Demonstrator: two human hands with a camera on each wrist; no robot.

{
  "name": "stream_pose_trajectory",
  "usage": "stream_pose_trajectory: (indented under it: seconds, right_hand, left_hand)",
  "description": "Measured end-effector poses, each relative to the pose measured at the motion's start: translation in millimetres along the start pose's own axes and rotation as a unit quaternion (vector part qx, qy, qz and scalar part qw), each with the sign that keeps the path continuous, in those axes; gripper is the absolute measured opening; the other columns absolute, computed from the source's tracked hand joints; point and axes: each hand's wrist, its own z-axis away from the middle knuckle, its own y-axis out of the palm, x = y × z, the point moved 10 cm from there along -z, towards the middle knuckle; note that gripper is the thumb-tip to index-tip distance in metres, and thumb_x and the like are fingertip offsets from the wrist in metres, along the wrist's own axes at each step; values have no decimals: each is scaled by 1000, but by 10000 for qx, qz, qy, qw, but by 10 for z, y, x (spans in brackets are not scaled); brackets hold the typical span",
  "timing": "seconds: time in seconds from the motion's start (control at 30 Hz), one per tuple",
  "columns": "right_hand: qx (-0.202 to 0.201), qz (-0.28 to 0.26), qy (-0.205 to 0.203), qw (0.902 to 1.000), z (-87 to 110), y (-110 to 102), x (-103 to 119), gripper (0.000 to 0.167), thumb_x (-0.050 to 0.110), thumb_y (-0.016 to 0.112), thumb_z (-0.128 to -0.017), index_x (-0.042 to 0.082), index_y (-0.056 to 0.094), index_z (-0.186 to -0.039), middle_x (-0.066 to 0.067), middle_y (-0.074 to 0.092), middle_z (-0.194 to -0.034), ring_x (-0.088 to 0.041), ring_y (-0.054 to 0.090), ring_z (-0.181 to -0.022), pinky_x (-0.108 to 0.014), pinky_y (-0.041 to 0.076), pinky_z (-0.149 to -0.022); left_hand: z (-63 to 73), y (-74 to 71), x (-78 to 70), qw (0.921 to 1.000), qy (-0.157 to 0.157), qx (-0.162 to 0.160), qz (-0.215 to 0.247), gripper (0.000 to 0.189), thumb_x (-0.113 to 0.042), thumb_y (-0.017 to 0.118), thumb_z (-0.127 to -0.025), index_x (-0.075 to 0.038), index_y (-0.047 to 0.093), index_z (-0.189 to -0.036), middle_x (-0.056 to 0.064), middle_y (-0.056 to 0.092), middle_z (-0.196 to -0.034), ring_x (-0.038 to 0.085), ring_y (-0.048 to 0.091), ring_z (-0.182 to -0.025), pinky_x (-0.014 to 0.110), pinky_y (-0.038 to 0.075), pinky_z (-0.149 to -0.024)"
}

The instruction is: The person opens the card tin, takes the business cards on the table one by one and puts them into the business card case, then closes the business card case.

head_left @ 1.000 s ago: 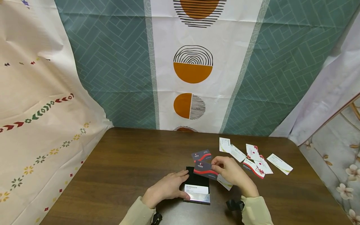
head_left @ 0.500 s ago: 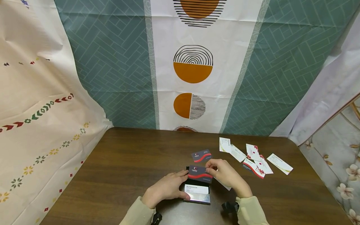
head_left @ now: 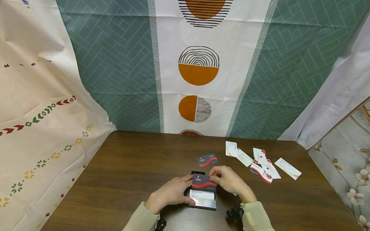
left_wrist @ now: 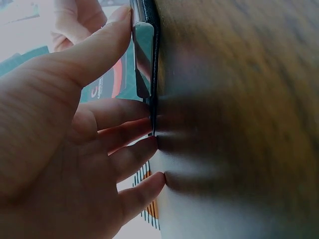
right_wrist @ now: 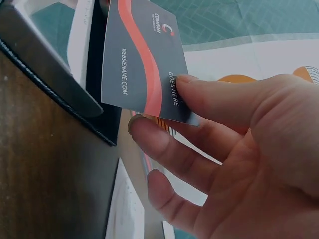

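Observation:
My right hand (head_left: 229,183) pinches a dark business card (head_left: 203,183) with a red wave between thumb and fingers. In the right wrist view the card (right_wrist: 134,59) is tilted, its edge close to the black card case. That card case (head_left: 206,204) lies opened on the table, a white card (head_left: 201,194) in its shiny near half. My left hand (head_left: 171,192) rests along the case's left side, thumb on the near part. In the left wrist view its fairly straight fingers (left_wrist: 137,154) touch the case edge and tabletop. The held card hides much of the black far half.
A similar dark card (head_left: 207,159) lies beyond the case. Several white and floral cards (head_left: 259,156) spread over the right of the brown table (head_left: 144,160), one (head_left: 287,168) farthest right. Another card (right_wrist: 127,204) lies beside the case, mostly under my right hand.
My right hand has brought the dark card left and toward me, from the case's upper right to over its black half, in line with the white card. The left hand stays put.

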Motion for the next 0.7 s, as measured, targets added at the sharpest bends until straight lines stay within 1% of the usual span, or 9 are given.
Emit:
stream_pose_trajectory:
  seconds: [0.27,0.43,0.53,0.7]
  right_hand:
    - [154,127,98,9998,-10,73,-43,8,8,70,-90,11,67,-83,10,59,-69,-7,50,-62,-25,42,-55]
    - [115,-81,25,9999,-11,76,-37,7,7,73,-87,11,69,-82,9,60,-72,-7,53,-65,-24,45,-58]
    - [40,-139,-30,9999,-21,71,-29,7,7,74,-87,11,69,-82,9,60,-71,-7,52,-65,-24,45,-57]
    - [-11,-125,-60,9999,-28,72,-30,9,7,74,-86,13,69,-82,10,58,-69,-7,51,-63,-24,44,-56]
  left_hand:
    - [-1,-8,7,10000,-47,45,-16,85,-62,74,-75,-18,52,-144,1,41,-151,26,43,-134,46,38,-106]
    - [8,-8,8,10000,-43,-5,-6,89,-62,74,-75,-13,50,-144,3,42,-151,28,46,-131,46,39,-105]
    - [7,-6,10,10000,-34,-40,-19,90,-62,74,-75,-10,50,-144,4,43,-150,29,48,-129,44,40,-105]
    - [-7,2,7,10000,11,-35,-25,88,-63,74,-75,-9,52,-142,5,42,-151,27,47,-131,43,39,-106]
